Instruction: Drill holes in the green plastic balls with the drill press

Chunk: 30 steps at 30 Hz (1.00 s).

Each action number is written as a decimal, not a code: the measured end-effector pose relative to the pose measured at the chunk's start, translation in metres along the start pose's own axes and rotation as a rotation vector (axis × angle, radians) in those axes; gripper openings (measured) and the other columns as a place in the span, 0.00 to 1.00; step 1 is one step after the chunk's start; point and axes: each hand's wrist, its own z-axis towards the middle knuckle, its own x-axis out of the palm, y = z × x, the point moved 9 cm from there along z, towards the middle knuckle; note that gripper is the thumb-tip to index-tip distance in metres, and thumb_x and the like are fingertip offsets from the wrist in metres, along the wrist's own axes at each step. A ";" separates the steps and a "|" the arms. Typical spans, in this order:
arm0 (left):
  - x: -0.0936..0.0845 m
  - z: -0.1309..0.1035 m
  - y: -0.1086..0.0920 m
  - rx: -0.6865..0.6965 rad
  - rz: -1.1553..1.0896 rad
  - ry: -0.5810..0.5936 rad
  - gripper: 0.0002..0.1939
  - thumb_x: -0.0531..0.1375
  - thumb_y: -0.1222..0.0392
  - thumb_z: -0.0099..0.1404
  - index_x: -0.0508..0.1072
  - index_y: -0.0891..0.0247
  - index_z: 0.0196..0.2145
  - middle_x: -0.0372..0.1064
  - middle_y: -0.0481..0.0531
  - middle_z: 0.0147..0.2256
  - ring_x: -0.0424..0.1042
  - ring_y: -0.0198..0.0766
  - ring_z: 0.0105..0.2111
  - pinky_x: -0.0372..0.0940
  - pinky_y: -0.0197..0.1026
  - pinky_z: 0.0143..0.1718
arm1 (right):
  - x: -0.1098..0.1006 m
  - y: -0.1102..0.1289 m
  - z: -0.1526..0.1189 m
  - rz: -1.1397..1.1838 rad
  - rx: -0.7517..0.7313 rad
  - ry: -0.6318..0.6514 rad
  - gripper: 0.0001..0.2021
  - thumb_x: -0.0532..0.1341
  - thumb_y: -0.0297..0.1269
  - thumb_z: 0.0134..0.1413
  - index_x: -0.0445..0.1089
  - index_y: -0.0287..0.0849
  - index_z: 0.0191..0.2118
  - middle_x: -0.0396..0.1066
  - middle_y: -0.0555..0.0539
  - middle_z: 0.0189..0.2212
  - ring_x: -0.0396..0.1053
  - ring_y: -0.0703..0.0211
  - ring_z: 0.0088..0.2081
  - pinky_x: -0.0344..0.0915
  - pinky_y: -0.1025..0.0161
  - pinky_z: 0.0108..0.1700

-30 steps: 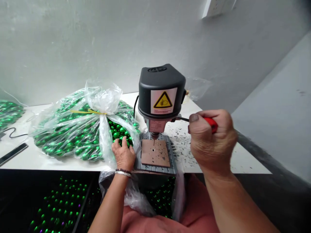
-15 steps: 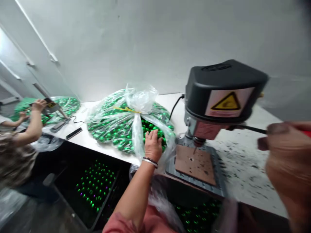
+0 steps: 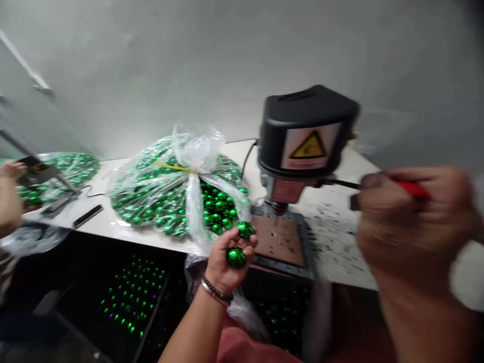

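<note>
My left hand point(image 3: 229, 264), palm up, holds two shiny green balls, one point(image 3: 236, 257) in the palm and one point(image 3: 245, 230) at the fingertips. Behind it lies a tied clear plastic bag point(image 3: 151, 201) full of green balls, with a torn opening that shows loose balls point(image 3: 217, 204). My right hand point(image 3: 412, 217), blurred, is closed round the red-gripped lever point(image 3: 414, 189) of a black drill press point(image 3: 306, 131). Under the drill bit a brown board point(image 3: 282, 239) rests on the metal base, in front of and right of the bag.
Dark shavings point(image 3: 336, 232) litter the white table at right. A black phone-like object point(image 3: 88, 216) lies left of the bag. Below the table edge, a dark bin point(image 3: 155, 302) holds green balls. At far left, another person's hand point(image 3: 13, 170) is at a second machine point(image 3: 36, 169).
My left hand has come out of the bag opening and turned palm up with two green balls. The view has shifted, so the bag and drill press appear further left. My right hand stays on the lever.
</note>
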 end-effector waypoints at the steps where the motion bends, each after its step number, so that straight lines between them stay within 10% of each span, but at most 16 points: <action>1: -0.002 0.001 0.007 -0.029 0.003 -0.004 0.06 0.59 0.66 0.55 0.70 0.71 0.31 0.68 0.58 0.32 0.69 0.33 0.31 0.58 0.27 0.21 | -0.006 0.009 -0.001 -0.011 -0.010 -0.024 0.12 0.57 0.47 0.44 0.62 0.43 0.26 0.62 0.50 0.22 0.59 0.65 0.25 0.56 0.61 0.30; 10: -0.009 0.010 0.030 -0.029 0.283 -0.017 0.19 0.63 0.65 0.51 0.69 0.66 0.42 0.67 0.52 0.30 0.68 0.31 0.29 0.59 0.29 0.23 | -0.007 0.020 -0.007 0.079 -0.077 0.019 0.10 0.55 0.44 0.51 0.62 0.43 0.28 0.63 0.55 0.22 0.57 0.73 0.22 0.58 0.72 0.26; 22: 0.020 0.041 -0.012 0.436 1.768 -0.114 0.17 0.60 0.55 0.54 0.72 0.62 0.42 0.73 0.52 0.35 0.71 0.39 0.33 0.64 0.40 0.36 | -0.007 0.019 -0.008 0.012 -0.101 0.047 0.13 0.51 0.48 0.53 0.62 0.44 0.29 0.59 0.56 0.22 0.56 0.75 0.23 0.59 0.72 0.27; 30: 0.028 0.060 -0.012 0.416 2.080 -0.131 0.24 0.62 0.54 0.53 0.70 0.58 0.49 0.74 0.53 0.41 0.72 0.44 0.40 0.63 0.42 0.41 | -0.005 0.021 -0.007 0.010 -0.115 0.120 0.14 0.50 0.48 0.53 0.62 0.43 0.31 0.59 0.55 0.23 0.56 0.74 0.23 0.61 0.72 0.27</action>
